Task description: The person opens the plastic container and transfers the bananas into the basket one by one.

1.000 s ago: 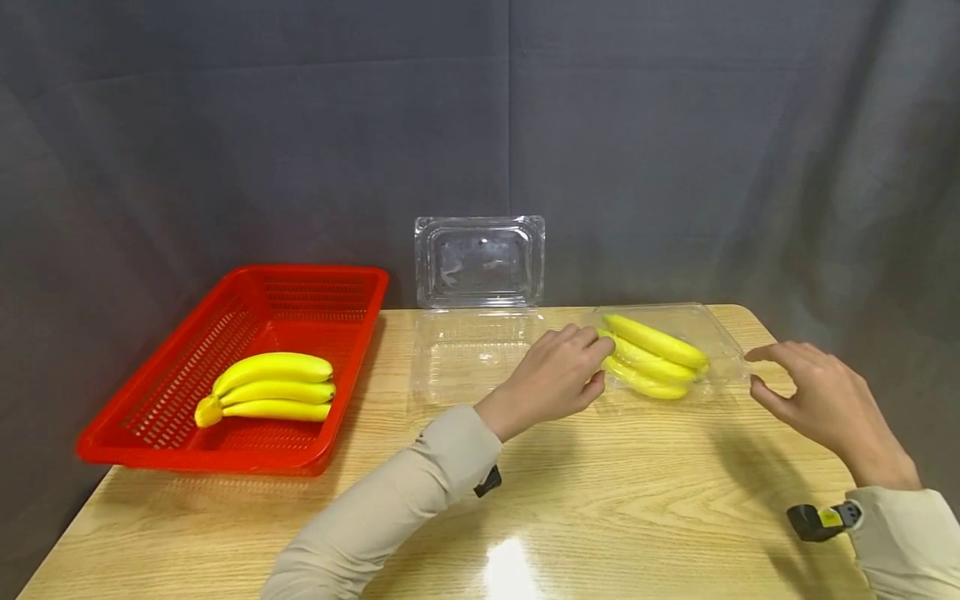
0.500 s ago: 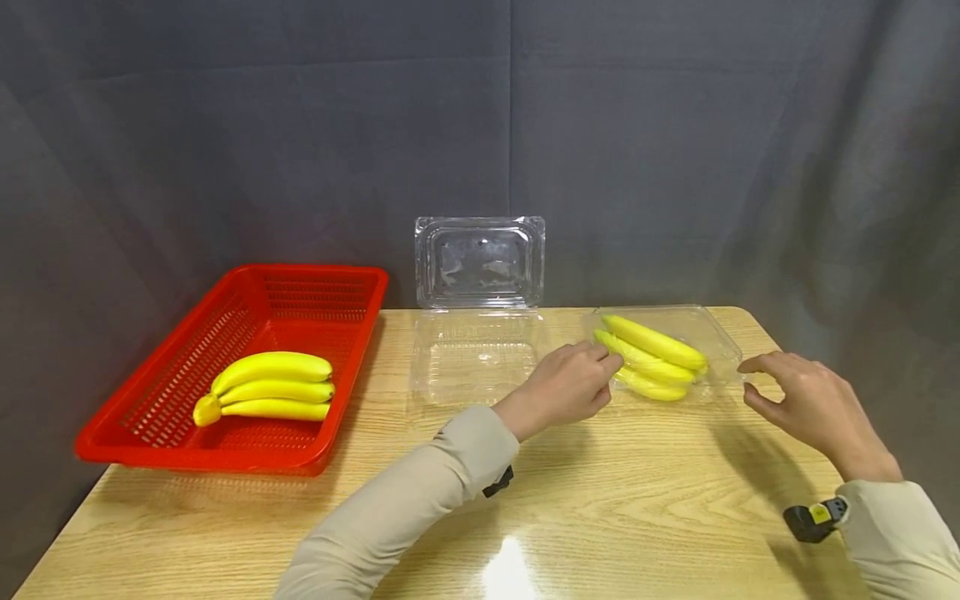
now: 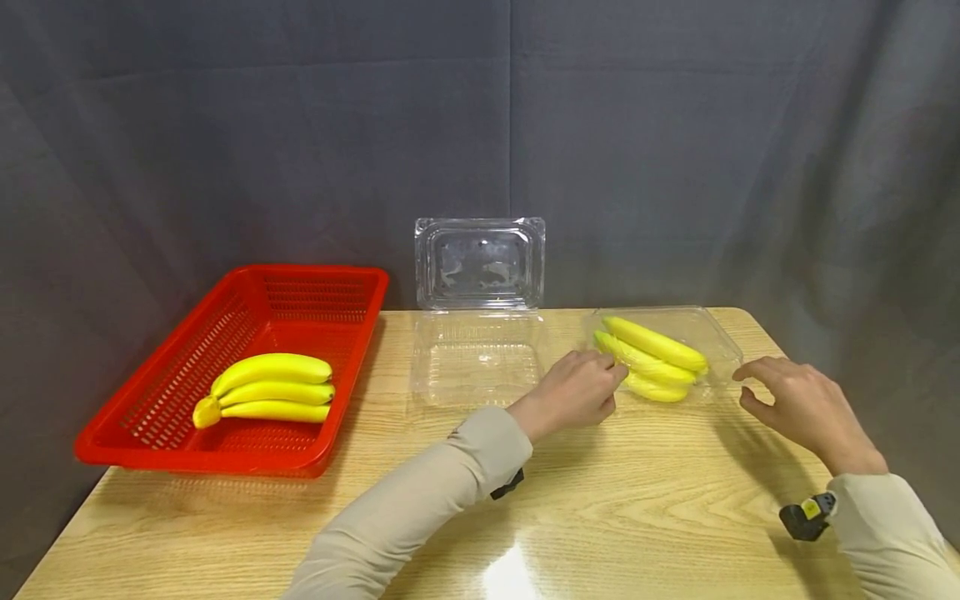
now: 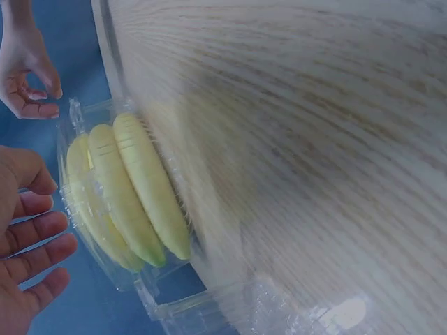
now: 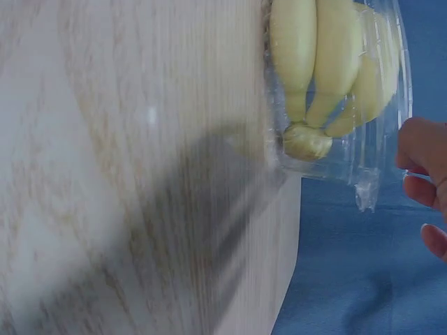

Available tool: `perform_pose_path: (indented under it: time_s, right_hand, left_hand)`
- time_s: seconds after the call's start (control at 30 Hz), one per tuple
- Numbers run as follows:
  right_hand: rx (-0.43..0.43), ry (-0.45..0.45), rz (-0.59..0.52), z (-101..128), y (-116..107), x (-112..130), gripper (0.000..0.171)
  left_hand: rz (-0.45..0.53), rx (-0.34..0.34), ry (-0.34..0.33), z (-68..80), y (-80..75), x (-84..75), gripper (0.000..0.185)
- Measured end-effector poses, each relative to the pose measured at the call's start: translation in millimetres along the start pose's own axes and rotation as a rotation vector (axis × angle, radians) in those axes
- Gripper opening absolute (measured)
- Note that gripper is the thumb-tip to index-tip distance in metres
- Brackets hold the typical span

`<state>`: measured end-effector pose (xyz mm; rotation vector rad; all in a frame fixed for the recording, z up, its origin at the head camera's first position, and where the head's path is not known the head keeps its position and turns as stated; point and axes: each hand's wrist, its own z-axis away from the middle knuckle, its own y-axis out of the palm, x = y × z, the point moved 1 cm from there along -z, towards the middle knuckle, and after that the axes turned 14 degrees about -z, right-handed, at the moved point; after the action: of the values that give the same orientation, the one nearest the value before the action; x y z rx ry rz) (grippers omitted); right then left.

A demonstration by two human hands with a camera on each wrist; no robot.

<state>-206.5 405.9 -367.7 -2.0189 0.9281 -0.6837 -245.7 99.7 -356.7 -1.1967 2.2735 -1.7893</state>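
Head view shows your loose, empty left hand and right hand flanking the closed box of bananas at 1 o'clock; take both ends evenly.

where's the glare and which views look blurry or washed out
Head view: sharp, a bright glare patch on the table near the front edge. Left wrist view: tabletop smeared by blur, bananas pale. Right wrist view: wood blurred and washed out, the clear container soft-edged.

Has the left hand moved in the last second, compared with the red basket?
Yes. The left hand has slid right and nearer the person, away from the red basket, along the clear container of bananas.
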Motion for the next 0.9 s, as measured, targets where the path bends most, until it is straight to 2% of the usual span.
perform_pose_path:
  time_s: [0.2,0.6,0.8,0.9]
  right_hand:
    - [0.007,0.011,0.004,3,3,-4,0.026]
    - [0.032,0.039,0.028,6,7,-12,0.025]
    - [0.041,0.042,0.031,6,9,-14,0.025]
    - [0.047,0.045,0.024,5,10,-14,0.027]
  left_hand:
    - [-0.001,0.037,0.019,-2.1,3.1,-6.0,0.014]
    - [0.012,0.056,0.010,-8.2,11.6,-14.7,0.015]
    - [0.004,0.107,0.005,-10.3,16.5,-20.0,0.021]
    - [-0.010,0.109,0.003,-10.9,18.5,-21.5,0.020]
